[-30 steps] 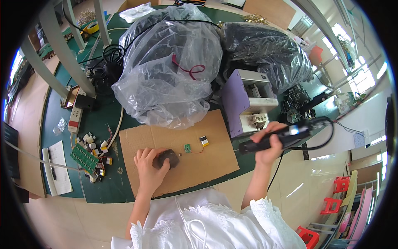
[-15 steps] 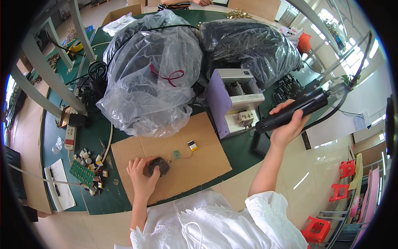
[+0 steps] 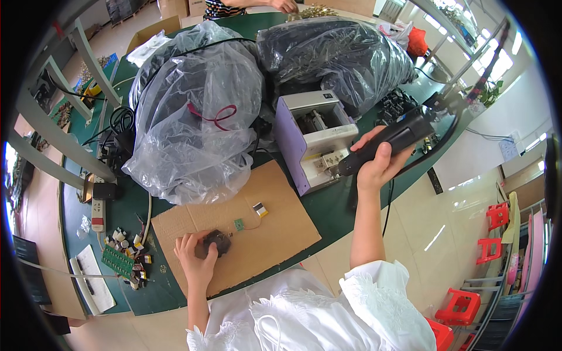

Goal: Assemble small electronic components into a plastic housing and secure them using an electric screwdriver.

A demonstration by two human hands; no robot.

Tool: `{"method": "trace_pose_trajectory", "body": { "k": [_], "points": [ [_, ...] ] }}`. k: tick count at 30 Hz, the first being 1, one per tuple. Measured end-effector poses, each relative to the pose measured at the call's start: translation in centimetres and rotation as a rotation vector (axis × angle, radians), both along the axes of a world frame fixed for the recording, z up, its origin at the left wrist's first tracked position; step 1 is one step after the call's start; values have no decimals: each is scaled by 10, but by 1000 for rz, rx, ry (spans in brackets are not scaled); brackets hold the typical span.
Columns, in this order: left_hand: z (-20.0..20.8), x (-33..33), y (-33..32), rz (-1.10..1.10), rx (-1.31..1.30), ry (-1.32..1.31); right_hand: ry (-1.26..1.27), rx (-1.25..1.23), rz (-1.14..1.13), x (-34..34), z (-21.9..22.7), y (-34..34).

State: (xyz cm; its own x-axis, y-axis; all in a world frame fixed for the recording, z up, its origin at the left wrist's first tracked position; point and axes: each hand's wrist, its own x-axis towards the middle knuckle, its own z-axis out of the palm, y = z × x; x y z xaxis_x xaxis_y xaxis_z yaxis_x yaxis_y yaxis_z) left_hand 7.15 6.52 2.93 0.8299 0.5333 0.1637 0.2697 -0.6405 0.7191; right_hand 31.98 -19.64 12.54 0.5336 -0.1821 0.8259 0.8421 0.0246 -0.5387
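Observation:
My right hand [image 3: 380, 167] is wrapped round a black electric screwdriver [image 3: 393, 142], held tilted with its tip down and to the left. That tip is at the front of a purple and white screw feeder [image 3: 291, 146]; whether they touch I cannot tell. On the cardboard sheet [image 3: 281, 228], my left hand [image 3: 196, 257] grips a small black plastic housing [image 3: 220, 241] between thumb and fingers. Just right of the housing lie a little green circuit board [image 3: 239, 224] and a silver, black and yellow battery [image 3: 260, 209], with a thin wire running between them.
Large clear plastic bags [image 3: 193, 117] of dark contents fill the back of the green table. At left lie green circuit board panels [image 3: 117, 260], small batteries, a power strip [image 3: 98, 215] and a notebook [image 3: 93, 281]. Another person's hand [image 3: 285, 6] is by a brass-coloured heap [image 3: 316, 11].
The whole view has shifted. My right hand has brought the screwdriver's tip slightly left, closer to the feeder's front. My left hand still grips the housing. The other person's hand is nearer the brass-coloured heap.

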Motion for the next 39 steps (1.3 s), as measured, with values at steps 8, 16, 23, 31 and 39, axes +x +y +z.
{"method": "trace_pose_trajectory", "body": {
  "k": [8, 16, 23, 31, 39],
  "points": [
    [1, 0, 0, 2, -19, 3, 9, -55, 62, 4, -7, 1],
    [-1, 0, 0, 9, -11, 5, 82, -205, 58, 11, -10, 6],
    [-1, 1, -2, -1, -4, -12, 123, -242, 53, 15, 0, 10],
    [0, -2, 2, 0, -7, -21, 415, 72, 168, -34, 24, 5],
    [28, 15, 34, -195, -133, 156, 473, 210, 616, -103, -7, 75]
  ]
}}
